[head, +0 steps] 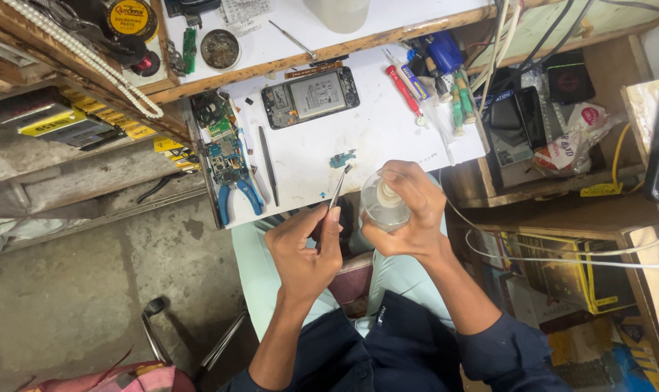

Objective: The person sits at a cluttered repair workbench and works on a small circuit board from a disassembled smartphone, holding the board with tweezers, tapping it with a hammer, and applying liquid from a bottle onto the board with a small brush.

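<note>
My left hand (306, 250) grips metal tweezers (338, 187) whose tip points up at a small teal circuit part (342, 157) on the white work mat (387, 138). Just to the right, my right hand (411, 214) wraps around a small clear plastic bottle (382, 205) with a white pump top, thumb on top of it. Both hands hover over my lap at the mat's front edge. An opened phone (311, 96) with its battery exposed lies farther back on the mat.
Blue-handled pliers (236, 197), another pair of tweezers (268, 165) and a circuit board (224, 156) lie at the mat's left. Screwdrivers (406, 91) and tools sit at the right. A shelf (329, 33) above holds a round tin. White cables (562, 258) run on the right.
</note>
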